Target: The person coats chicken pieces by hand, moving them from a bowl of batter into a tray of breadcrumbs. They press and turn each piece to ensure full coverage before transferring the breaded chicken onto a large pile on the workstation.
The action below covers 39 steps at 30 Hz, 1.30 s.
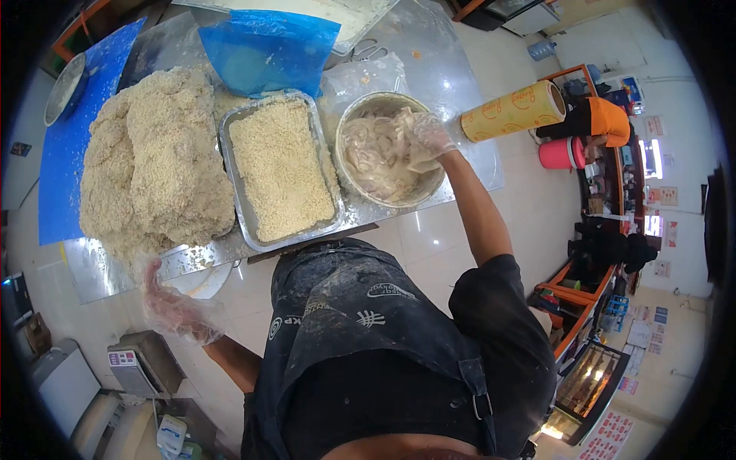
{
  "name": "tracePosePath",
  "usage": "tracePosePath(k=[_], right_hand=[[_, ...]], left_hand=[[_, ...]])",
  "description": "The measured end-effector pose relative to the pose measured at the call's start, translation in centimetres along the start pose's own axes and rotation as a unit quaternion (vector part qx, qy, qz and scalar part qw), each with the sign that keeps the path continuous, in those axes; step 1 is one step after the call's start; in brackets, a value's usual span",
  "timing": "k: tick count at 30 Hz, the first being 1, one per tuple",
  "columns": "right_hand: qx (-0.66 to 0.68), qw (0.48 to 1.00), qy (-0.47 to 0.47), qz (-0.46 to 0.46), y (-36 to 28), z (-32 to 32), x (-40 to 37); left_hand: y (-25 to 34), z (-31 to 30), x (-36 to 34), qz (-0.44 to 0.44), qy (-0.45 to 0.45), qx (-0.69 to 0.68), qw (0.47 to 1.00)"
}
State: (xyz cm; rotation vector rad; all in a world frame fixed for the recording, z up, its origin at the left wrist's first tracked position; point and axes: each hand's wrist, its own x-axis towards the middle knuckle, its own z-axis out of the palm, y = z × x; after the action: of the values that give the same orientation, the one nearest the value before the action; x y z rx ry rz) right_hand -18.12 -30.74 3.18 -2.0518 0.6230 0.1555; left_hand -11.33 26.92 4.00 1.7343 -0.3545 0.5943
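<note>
My right hand point(429, 139), in a clear plastic glove, reaches into a round bucket point(343, 165) of pale, wet, batter-coated meat pieces point(376, 157). Its fingers curl round some of the meat at the bucket's far right side; the fingertips are partly hidden. My left hand point(178, 308), also in a loose clear glove, is held off the table's front edge with its thumb stretched out and nothing visible in it. Nearest to it is a large heap of crumb-coated pieces point(157, 161). Between heap and bucket stands a metal tray point(335, 218) of pale breadcrumbs point(280, 165).
A blue plastic sheet point(268, 50) lies behind the tray, with scissors point(369, 50) nearby. A yellow roll of film point(514, 112) is right of the bucket. A bowl point(67, 90) sits at far left. A person in orange point(608, 123) bends near a pink bucket point(557, 153).
</note>
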Motion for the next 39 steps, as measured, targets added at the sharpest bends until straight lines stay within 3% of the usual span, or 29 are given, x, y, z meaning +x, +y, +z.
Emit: tracePosePath(k=[1,2,5,8,11,14,15,18,21,23,28,29,30,32,35,38,39], right_hand=[[-0.293,0.955,0.028,-0.035,-3.1,0.1,-0.7],[-0.559,0.824,0.054,-0.068,-4.8,0.6,-0.9],[-0.509,0.849,0.129,-0.064,-3.7,3.5,2.0],[-0.482,0.844,0.169,-0.166,-1.7,8.2,4.8],[-0.5,0.829,0.113,-0.225,-2.0,10.4,6.7],[-0.575,0.764,-0.233,-0.176,-6.1,7.8,6.4],[-0.328,0.895,-0.24,-0.184,-3.5,6.4,7.1],[-0.154,0.956,-0.174,-0.181,-1.1,3.8,4.8],[-0.355,0.916,-0.119,-0.148,0.0,2.0,3.2],[-0.45,0.88,-0.078,-0.13,1.3,2.0,2.7],[-0.532,0.828,0.04,-0.173,4.7,4.7,0.1],[-0.524,0.829,0.077,-0.18,7.3,5.6,0.7],[-0.511,0.842,0.056,-0.163,6.8,5.5,0.6],[-0.485,0.865,0.012,-0.127,4.4,5.2,0.1],[-0.446,0.882,0.023,-0.152,0.0,2.7,-1.2],[-0.15,0.974,-0.041,-0.164,-4.6,-0.2,-3.0],[-0.006,0.987,-0.131,-0.088,-4.2,-0.9,-2.4]], left_hand=[[-0.4,-0.3,-0.2,0.027,-0.014,-0.01,0.999],[-1.3,-1.1,-0.5,0.028,-0.02,-0.022,0.999],[0.2,-0.4,-0.5,0.026,0.003,-0.007,1.0],[1.7,0.3,-1.0,0.01,0.032,0.018,0.999],[0.9,-1.3,-2.0,-0.013,0.027,0.005,1.0],[0.8,-1.3,-2.5,-0.063,0.04,0.017,0.997],[0.7,-1.0,-2.5,-0.081,0.055,0.029,0.995],[0.0,-1.2,-2.4,-0.038,0.032,-0.034,0.998],[-0.4,-0.2,-1.5,-0.105,0.019,0.014,0.994],[-0.3,1.0,-0.7,-0.054,0.01,-0.026,0.998],[1.2,2.5,0.2,-0.054,-0.007,-0.026,0.998],[1.2,2.6,0.3,-0.037,-0.01,-0.048,0.998],[1.3,2.8,0.3,-0.02,-0.014,-0.072,0.997],[2.0,3.1,0.1,-0.024,-0.01,-0.069,0.997],[2.3,2.7,0.1,-0.026,-0.014,-0.052,0.998],[2.8,2.4,0.0,-0.078,0.002,-0.02,0.997],[3.0,2.3,-0.1,-0.104,0.011,-0.007,0.995]])
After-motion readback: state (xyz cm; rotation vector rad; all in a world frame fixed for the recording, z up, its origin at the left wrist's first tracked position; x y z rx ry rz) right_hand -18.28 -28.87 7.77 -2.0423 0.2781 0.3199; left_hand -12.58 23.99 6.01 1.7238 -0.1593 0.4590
